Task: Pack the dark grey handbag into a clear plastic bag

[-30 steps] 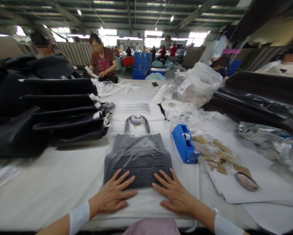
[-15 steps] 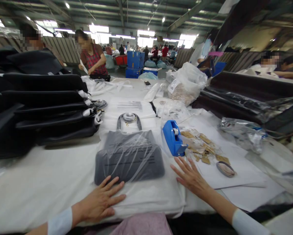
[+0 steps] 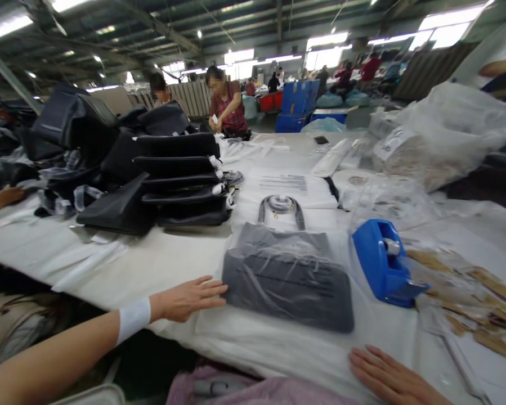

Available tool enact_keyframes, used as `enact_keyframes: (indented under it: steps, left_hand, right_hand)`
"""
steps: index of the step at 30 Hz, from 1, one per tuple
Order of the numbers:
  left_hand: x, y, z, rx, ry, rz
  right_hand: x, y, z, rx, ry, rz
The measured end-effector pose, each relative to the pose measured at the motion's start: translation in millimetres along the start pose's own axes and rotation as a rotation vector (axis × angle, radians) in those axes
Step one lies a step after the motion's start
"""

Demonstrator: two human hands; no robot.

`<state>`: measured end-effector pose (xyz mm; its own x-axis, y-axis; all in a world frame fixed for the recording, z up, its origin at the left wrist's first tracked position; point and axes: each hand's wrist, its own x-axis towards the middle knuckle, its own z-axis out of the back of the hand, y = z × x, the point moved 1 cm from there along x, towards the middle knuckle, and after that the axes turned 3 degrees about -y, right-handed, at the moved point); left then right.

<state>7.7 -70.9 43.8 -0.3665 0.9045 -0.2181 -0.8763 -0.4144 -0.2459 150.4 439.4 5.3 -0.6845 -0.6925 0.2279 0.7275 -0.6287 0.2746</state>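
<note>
A dark handbag (image 3: 286, 287) lies flat in front of me inside a thin clear plastic bag (image 3: 253, 332). Above its top edge rests a wrapped, looped strap (image 3: 281, 205) with small gold-coloured clasps. My left hand (image 3: 191, 299) is open at the handbag's left side, fingers stretched towards its edge; whether they touch it I cannot tell. Flat near the table's front edge, to the right of the handbag, lies my right hand (image 3: 390, 374), open with its fingers together. A blue tape dispenser (image 3: 379, 264) stands right of the handbag.
Stacked black bags (image 3: 180, 180) stand at the left on the white table (image 3: 185, 247). Brown tags (image 3: 489, 315) in clear plastic lie at the right, below a large plastic sack (image 3: 442, 135). A co-worker (image 3: 227, 104) stands across the table; another person's hands (image 3: 3, 197) show far left.
The view has swung left. My left hand has gone from the handbag's front edge to its left side; my right hand has come back from the tape dispenser towards the table's front edge.
</note>
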Motion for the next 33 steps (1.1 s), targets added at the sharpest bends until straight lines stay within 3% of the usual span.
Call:
enact_keyframes:
  steps: [2, 4, 7, 9, 11, 13, 15, 16, 19, 22, 25, 27, 31, 33]
  left_hand:
    - [-13, 7, -0.9, 0.074, 0.068, -0.091]
    - [-16, 9, -2.0, 0.103, 0.082, -0.139]
    - [-8, 5, -6.2, 0.049, 0.036, -0.182]
    - [-3, -1, -13.8, -0.093, -0.010, -0.221]
    - [0, -8, -24.7, -0.345, -0.182, -0.083]
    - [-1, -15, -37.8, -0.575, -0.428, 0.216]
    - [-3, -24, -49.7, -0.671, -0.616, 0.477]
    - [-3, -28, -53.8, -0.676, -0.658, 0.534]
    - [-2, -42, -55.7, -0.680, -0.703, 0.527]
    - [4, -49, -45.9, -0.737, -0.779, 0.511]
    - [13, -47, -34.0, -0.796, -1.059, 0.794]
    - [18, -45, -27.5, -0.783, -1.184, 0.942]
    - [19, -37, -21.3, -0.674, -1.196, 0.994]
    - [18, -33, -26.3, -0.588, -1.136, 1.002]
  right_hand:
    - [-14, -10, -14, 0.047, -0.037, -0.078]
    - [-21, -18, -19, 0.088, 0.000, -0.058]
    - [-20, -21, -16, 0.112, 0.021, 0.012]
    - [-20, -16, -13, 0.128, -0.053, -0.023]
    - [-22, -7, -10, 0.184, -0.126, -0.121]
    - [-23, 0, -9, 0.268, -0.156, -0.288]
    - [-21, 4, -5, 0.339, -0.174, -0.496]
    - [-18, 5, -1, 0.359, -0.193, -0.592]
    - [0, 7, 13, 0.368, -0.271, -0.748]
    - [22, 12, 28, 0.314, -0.408, -0.757]
    - [41, 15, 36, 0.249, -0.573, -0.827]
    - [49, 15, 39, 0.234, -0.641, -0.916]
    - [54, 10, 41, 0.204, -0.664, -1.012]
    - [53, 7, 35, 0.151, -0.634, -1.024]
